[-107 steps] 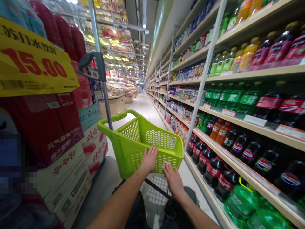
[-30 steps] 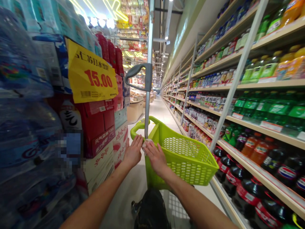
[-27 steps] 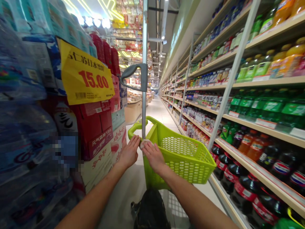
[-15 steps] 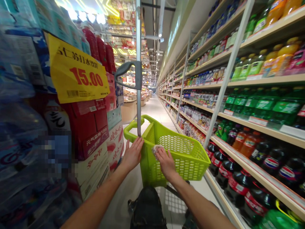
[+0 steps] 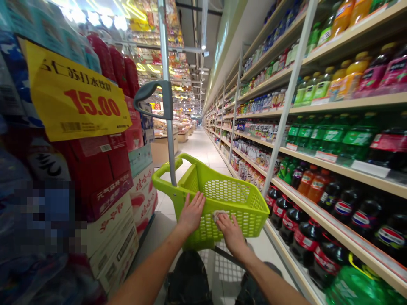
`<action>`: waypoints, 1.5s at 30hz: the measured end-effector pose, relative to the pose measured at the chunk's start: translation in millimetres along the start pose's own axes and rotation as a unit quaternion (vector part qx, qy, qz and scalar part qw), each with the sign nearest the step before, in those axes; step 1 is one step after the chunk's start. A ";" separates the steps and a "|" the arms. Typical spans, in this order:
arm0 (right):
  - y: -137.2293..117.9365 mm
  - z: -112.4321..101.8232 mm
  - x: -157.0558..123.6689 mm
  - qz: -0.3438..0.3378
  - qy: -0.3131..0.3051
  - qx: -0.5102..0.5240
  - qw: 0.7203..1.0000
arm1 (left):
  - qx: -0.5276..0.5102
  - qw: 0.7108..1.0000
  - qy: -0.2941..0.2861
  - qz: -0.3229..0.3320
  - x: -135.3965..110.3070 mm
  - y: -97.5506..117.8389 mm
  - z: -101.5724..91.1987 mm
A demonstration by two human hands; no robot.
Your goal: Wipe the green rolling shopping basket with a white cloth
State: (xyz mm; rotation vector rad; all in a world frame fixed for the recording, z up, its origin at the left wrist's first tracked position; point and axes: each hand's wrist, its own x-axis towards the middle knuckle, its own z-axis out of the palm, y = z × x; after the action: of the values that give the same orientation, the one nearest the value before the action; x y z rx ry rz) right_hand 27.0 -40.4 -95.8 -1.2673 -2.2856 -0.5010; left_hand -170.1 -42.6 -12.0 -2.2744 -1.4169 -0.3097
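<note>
A lime-green plastic shopping basket [image 5: 241,195] on wheels stands in the aisle in front of me, with a tall grey pull handle [image 5: 167,106] rising from its left corner. My left hand [image 5: 191,213] lies flat on the near rim, fingers spread. My right hand [image 5: 231,232] presses a small whitish cloth [image 5: 218,215] against the near outer wall of the basket, fingers closed over it. The basket looks empty inside.
Drink shelves [image 5: 321,156] with several bottles of soda and juice run along the right. On the left stand stacked red and white cartons [image 5: 111,199] under a yellow 15.00 price sign [image 5: 76,101]. The tiled aisle [image 5: 197,148] stretches ahead.
My right hand with the cloth has slid from the base of the handle rightward and down along the basket's near side. My left hand moved onto the near rim. The view shifted left.
</note>
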 end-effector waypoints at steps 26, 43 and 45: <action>75.6 -13.0 -64.9 0.088 0.014 -0.038 0.995 | -0.063 0.993 -0.074 0.063 38.7 92.4 1.4; 118.7 -46.4 -72.2 0.145 0.069 -0.071 0.984 | -0.083 0.988 -0.083 0.105 50.0 118.0 -0.5; 125.4 -49.2 -73.9 0.179 0.017 -0.072 0.981 | -0.081 0.987 -0.091 0.103 50.3 117.5 0.8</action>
State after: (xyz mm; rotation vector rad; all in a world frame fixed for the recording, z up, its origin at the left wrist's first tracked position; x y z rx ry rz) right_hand 179.8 -53.4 -86.6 -1.6825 -1.9598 -0.5573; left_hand -42.7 -46.7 -21.2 -2.6154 -1.2659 -0.1613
